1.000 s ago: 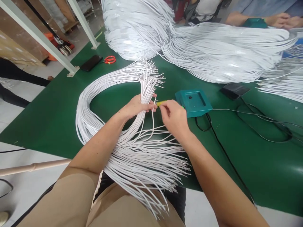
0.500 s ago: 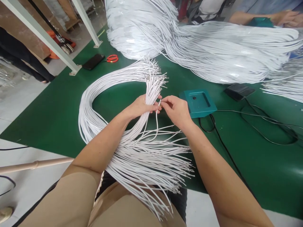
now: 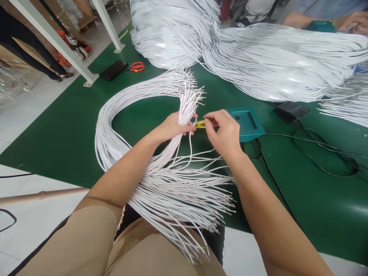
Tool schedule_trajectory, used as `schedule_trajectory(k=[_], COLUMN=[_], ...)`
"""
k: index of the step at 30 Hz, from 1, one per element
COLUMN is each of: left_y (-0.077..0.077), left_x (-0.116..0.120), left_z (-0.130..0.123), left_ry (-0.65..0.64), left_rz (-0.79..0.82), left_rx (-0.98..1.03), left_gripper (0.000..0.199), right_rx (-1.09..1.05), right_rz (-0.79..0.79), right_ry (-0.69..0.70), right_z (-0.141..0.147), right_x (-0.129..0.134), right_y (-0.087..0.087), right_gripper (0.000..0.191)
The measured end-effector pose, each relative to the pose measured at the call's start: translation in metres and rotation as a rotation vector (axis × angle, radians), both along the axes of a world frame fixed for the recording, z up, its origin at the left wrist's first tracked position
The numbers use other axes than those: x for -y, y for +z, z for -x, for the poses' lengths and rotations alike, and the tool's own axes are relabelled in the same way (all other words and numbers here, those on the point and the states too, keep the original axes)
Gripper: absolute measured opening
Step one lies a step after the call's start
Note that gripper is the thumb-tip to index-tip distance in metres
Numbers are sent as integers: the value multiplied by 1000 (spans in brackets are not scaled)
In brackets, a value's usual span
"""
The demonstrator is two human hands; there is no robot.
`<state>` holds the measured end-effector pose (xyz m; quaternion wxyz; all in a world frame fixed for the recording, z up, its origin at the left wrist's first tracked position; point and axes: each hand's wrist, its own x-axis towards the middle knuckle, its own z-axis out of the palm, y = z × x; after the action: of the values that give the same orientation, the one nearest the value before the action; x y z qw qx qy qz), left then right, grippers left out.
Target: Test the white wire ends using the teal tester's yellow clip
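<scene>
A plain tan shirt (image 3: 143, 258) is worn, and its front is seen by the near edge of the green surface (image 3: 316, 207). The upper left arm is covered by a loose tan sleeve (image 3: 89, 237), cut off near the elbow, just short of the surface. Over the surface, the left hand (image 3: 172, 126) and right hand (image 3: 224, 132) are kept bare. Something dark (image 3: 216, 241) is seen under the surface's edge; pants or seat cannot be told.

Wires (image 3: 105, 126): smooth plastic, tips (image 3: 229, 199) metallic-looking. Tabletop (image 3: 316, 211): smooth, glossy. Teal box (image 3: 249, 134): matt plastic, by my eye. Sleeve (image 3: 86, 226): matt cloth.
</scene>
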<state>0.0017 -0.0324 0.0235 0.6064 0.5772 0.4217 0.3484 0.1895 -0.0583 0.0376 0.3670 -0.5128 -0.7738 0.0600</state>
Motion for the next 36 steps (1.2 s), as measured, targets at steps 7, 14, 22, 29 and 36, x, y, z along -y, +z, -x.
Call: schedule_trajectory(k=[7, 14, 22, 29, 36], left_y=[1, 10, -4, -14, -16], left_x=[0, 3, -4, -7, -9], left_z=[-2, -7, -1, -1, -4], left_ry=[21, 75, 65, 118, 157], left_rz=[20, 226, 193, 149, 119], left_rx=[-32, 67, 33, -23, -116], left_gripper=[46, 28, 42, 47, 45], right_rx=[-16, 504, 507, 636, 740], right_rz=[265, -167, -65, 134, 104], right_ry=[38, 190, 66, 98, 125], right_z=[10, 5, -2, -8, -8], right_x=[-13, -9, -22, -37, -35], right_y=[3, -15, -12, -9, -8], right_gripper=[7, 31, 21, 18, 24])
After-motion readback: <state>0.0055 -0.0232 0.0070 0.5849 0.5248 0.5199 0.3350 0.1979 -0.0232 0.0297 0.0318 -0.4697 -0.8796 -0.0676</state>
